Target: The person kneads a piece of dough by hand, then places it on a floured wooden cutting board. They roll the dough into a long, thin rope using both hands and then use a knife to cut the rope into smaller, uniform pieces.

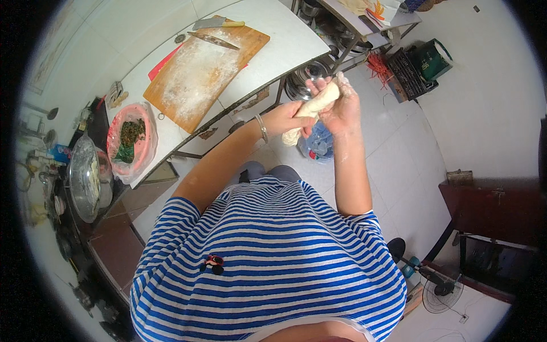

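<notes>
A thick roll of pale dough (pixel 318 102) is held in the air between my two hands, slanting from lower left to upper right. My left hand (pixel 288 119), with a bracelet at the wrist, is wrapped around its lower middle. Flour coats my right hand (pixel 344 107), which cradles the upper end against palm and fingers. Off to the left lies a wooden cutting board (pixel 252 42) dusted with flour (pixel 192 81). On the board rest a tapered rolling pin (pixel 213 40) and, at its far edge, a cleaver (pixel 211 23) with a yellow handle.
A pink basin (pixel 147 145) lined with plastic holds chopped green filling (pixel 131 134) on the white table (pixel 295 28). Left of it stands a clear bowl (pixel 79 171). Below my hands are a blue plastic bag (pixel 320 143) and metal pots (pixel 295 83). A fan (pixel 442 293) stands at lower right.
</notes>
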Demonstrator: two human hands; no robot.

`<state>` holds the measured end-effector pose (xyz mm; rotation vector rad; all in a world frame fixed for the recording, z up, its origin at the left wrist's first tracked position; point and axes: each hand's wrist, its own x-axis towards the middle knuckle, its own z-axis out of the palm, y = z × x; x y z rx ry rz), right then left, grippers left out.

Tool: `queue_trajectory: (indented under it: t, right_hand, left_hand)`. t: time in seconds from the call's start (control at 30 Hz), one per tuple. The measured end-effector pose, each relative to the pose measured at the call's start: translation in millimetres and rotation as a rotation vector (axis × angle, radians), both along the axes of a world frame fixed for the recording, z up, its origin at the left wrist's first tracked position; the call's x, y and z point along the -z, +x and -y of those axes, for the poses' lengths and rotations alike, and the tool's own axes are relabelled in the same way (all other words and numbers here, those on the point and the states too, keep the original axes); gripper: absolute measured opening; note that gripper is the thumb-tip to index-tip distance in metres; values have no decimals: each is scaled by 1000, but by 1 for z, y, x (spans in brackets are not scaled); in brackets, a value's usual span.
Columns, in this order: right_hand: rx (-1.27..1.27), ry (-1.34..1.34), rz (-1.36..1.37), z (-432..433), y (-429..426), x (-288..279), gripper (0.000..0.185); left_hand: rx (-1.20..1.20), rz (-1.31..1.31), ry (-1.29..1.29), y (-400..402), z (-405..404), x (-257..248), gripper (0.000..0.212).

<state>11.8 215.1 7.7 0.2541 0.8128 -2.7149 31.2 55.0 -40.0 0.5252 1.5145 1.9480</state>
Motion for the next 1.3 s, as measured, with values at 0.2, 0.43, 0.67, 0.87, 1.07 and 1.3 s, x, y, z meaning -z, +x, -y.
queue_trajectory:
  t: [0.2, 0.43, 0.67, 0.87, 1.07, 1.3]
  right_hand:
    - [-20, -302, -194, -7, 2, -30, 45]
    - [-171, -124, 6, -2, -5, 17, 38]
    - [-25, -202, 260, -8, -17, 10, 40]
    - [-27, -64, -9, 7, -6, -4, 50]
    - [-92, 39, 83, 9, -4, 14, 43]
    - [-37, -77, 182, 11, 5, -14, 54]
  left_hand:
    - [91, -69, -283, 11, 8, 7, 22]
    - [-131, -66, -583, 19, -13, -38, 32]
    - [118, 101, -244, 22, 14, -26, 30]
    - [-6, -56, -434, 19, 10, -6, 29]
    - [-279, -622, -864, 6, -23, 17, 41]
    - [-29, -231, -559, 18, 2, -14, 47]
